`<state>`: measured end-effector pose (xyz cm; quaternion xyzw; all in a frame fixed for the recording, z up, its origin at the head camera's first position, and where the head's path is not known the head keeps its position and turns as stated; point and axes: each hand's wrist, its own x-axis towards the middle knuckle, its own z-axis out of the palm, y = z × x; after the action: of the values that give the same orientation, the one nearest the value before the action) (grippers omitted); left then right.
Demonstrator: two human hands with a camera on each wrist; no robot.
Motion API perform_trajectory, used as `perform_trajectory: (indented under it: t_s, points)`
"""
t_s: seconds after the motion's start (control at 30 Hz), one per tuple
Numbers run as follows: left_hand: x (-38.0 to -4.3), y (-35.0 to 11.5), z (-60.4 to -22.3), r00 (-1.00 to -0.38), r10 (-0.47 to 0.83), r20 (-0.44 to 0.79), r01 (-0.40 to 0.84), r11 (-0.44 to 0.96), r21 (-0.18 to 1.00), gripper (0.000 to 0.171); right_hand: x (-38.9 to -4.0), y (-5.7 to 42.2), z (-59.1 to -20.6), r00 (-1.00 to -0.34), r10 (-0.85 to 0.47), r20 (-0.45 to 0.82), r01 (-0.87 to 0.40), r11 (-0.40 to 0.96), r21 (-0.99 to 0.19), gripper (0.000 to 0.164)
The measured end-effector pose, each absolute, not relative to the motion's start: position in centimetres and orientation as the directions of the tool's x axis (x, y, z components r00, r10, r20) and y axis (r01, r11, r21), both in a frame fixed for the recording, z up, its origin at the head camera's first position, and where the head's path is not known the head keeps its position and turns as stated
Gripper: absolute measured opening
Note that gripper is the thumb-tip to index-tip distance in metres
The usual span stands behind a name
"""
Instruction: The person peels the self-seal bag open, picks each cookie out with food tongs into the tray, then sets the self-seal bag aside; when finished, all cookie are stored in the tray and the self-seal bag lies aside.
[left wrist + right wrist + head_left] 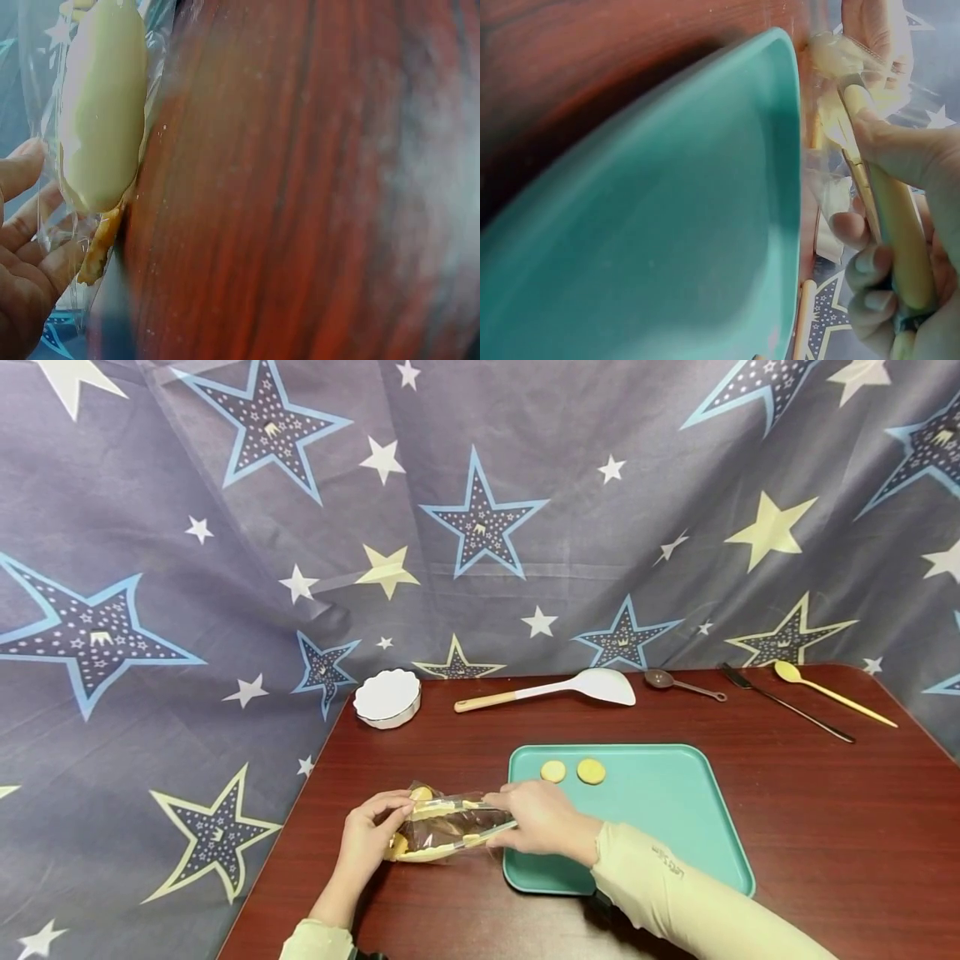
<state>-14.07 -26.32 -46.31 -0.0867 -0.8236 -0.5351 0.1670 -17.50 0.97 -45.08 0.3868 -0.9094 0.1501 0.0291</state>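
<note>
My right hand grips a pair of tongs with pale yellow and metallic parts, its fingers curled round both arms. The tong arms spread apart toward the left in the head view. A clear plastic bag surrounds the tong ends. My left hand pinches this bag near its left side. In the left wrist view, one pale oval tong head shows through the film, with a browned food piece below it. Yellow round slices lie by the tong heads in the head view.
A teal tray beneath my right forearm holds two round yellow slices. Behind are a white fluted dish, a white turner, a brown measuring spoon, a dark long-handled utensil and a yellow spoon.
</note>
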Motion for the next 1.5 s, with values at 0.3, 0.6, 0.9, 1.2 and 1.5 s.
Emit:
perform_trajectory:
  t_s: [0.3, 0.6, 0.9, 1.2, 1.5]
  points:
    - [-13.9, -26.1, -46.2, -0.921, -0.084, 0.381, 0.31, 0.436, 0.845, 0.009, -17.5, 0.2, -45.4, -0.714, -0.683, 0.153, -0.694, 0.664, -0.277, 0.061]
    - [-14.6, -26.6, -47.2, -0.926, -0.121, 0.357, 0.261, 0.479, 0.838, 0.008, -17.1, 0.0, -45.8, -0.666, -0.707, 0.238, -0.746, 0.634, -0.205, 0.053]
    - [-15.1, -27.0, -48.0, -0.926, -0.144, 0.348, 0.254, 0.445, 0.859, 0.007, -16.9, 0.3, -45.9, -0.609, -0.734, 0.299, -0.789, 0.598, -0.141, 0.043]
    - [-15.2, -27.2, -48.2, -0.922, -0.167, 0.35, 0.23, 0.49, 0.841, 0.007, -16.8, 1.2, -45.5, -0.586, -0.742, 0.326, -0.805, 0.579, -0.13, 0.042]
    - [-15.3, -27.7, -48.7, -0.938, -0.204, 0.282, 0.142, 0.516, 0.845, 0.006, -16.8, 1.9, -45.5, -0.658, -0.696, 0.287, -0.752, 0.629, -0.199, 0.055]
